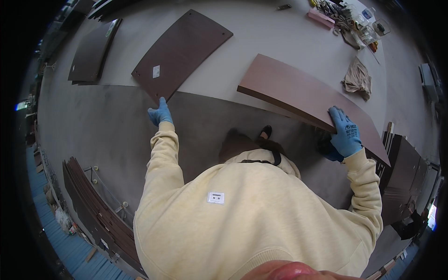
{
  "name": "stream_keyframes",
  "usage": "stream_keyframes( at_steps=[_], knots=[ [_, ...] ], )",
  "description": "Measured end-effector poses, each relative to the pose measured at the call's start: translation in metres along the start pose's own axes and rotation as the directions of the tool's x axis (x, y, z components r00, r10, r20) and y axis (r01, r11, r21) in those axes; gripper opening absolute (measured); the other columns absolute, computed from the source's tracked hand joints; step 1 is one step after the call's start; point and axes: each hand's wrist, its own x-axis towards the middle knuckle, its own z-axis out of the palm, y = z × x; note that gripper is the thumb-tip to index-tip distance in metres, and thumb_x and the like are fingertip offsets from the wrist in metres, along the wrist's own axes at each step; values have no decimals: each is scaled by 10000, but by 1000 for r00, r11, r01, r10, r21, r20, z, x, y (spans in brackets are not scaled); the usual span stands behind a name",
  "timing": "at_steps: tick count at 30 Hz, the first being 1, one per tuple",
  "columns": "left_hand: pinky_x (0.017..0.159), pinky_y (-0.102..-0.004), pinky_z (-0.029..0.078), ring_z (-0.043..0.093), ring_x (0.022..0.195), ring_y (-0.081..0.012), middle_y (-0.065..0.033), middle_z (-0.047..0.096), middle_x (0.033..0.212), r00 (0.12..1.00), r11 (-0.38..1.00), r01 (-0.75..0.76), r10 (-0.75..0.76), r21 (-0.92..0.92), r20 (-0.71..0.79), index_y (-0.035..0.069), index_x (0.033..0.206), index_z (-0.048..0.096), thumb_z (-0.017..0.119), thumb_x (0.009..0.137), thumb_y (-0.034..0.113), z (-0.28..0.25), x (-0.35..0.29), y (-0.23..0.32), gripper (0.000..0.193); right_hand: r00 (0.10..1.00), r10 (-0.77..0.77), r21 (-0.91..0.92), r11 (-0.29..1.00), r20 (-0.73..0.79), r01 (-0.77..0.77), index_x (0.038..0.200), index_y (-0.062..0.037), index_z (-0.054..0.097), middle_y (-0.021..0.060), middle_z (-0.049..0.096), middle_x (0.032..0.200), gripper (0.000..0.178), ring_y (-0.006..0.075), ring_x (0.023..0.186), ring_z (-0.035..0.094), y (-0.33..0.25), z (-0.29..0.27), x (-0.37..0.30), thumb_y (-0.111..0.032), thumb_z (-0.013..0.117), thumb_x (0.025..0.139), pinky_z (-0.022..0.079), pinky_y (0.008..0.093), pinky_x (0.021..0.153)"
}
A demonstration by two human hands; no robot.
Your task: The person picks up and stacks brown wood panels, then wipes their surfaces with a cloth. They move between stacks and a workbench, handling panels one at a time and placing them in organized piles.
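Observation:
My left hand (161, 113), in a blue work glove, is at the near corner of a dark brown flat panel (184, 49). Its fingers are spread and one tip meets that corner; no grip around it shows. The panel has a small white label, holes near its corners and a near end jutting past the table edge. My right hand (345, 133), gloved too, lies with its fingers over a thick brown board (303, 88) and clasps its near edge. The thumb is hidden. This board slants from the table toward the right, its near side raised into view.
More brown panels (95, 51) lie at the table's left. A crumpled tan cloth (358, 79), a pink box (321, 18) and clear plastic containers (368, 33) sit far right. Stacked panels stand lower left (95, 210) and right (403, 168). The pale table (261, 39) spans the far side.

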Motion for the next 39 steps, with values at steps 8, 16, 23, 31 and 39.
stream_keyframes(
  at_steps=[8,16,23,31,39],
  knots=[
    [1068,-484,504,607,1247,-311,-72,667,1377,462,479,772,27,-417,886,107,1375,633,723,943,445,44,140,-16,556,943,255,356,879,212,-317,1181,-5,716,220,728,878,371,301,803,729,-74,-97,-37,-41,663,816,558,395,768],
    [981,-455,566,678,1125,-299,-95,707,1288,299,506,799,136,-326,945,94,1282,662,805,903,279,63,175,-37,445,661,547,563,366,514,-741,1136,68,732,112,748,941,394,191,863,659,-154,-57,-118,-100,753,780,526,333,859],
    [918,-456,599,700,1088,-268,-90,731,1209,127,556,779,314,-291,941,102,1241,687,750,934,202,38,167,-25,329,471,688,655,-8,552,-756,1128,57,728,102,738,950,366,173,844,667,-240,53,-182,-103,751,800,542,330,807],
    [894,-432,586,718,975,-239,-73,754,1052,235,482,719,508,-500,829,88,1091,725,752,920,178,-32,113,70,195,326,786,767,-271,525,-582,1103,60,729,91,739,944,358,172,827,675,-259,115,-303,-78,753,774,547,328,786],
    [857,-414,619,720,1010,-257,-138,719,1187,79,576,532,697,-621,713,-11,1321,616,689,965,234,-160,-10,92,439,195,798,778,-448,570,-441,1119,66,733,96,752,1002,385,187,894,688,-283,190,-445,-43,782,753,560,345,836]
  ],
)
